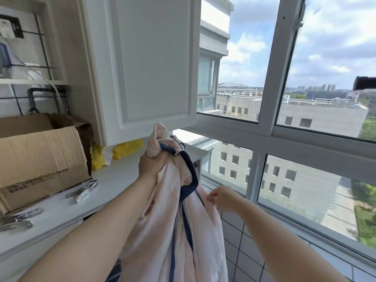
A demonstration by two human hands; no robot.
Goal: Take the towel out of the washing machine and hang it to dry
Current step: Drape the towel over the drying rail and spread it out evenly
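At frame centre: the towel (162,210), pale pink with a navy border, hangs bunched in the air in front of the window (268,110).
Left hand (151,162): fingers curled tight round the towel's gathered top; a knot of cloth sticks up above the fist.
Right hand (218,197): lower and to the right, thumb and fingers pinching a fold at the towel's right edge.
Towel axis: long axis runs top to bottom, from the left fist down out of the lower edge of the frame.
Key relation: the free length lies below both hands; the right hand is nearer that hanging edge, so it looks the likelier one to draw the cloth sideways and spread it.
Stage: towel seems out of the machine, not yet hung; no rail or line shows.
Left of frame: counter (114,180) with box (40,165) and metal clips (85,190).
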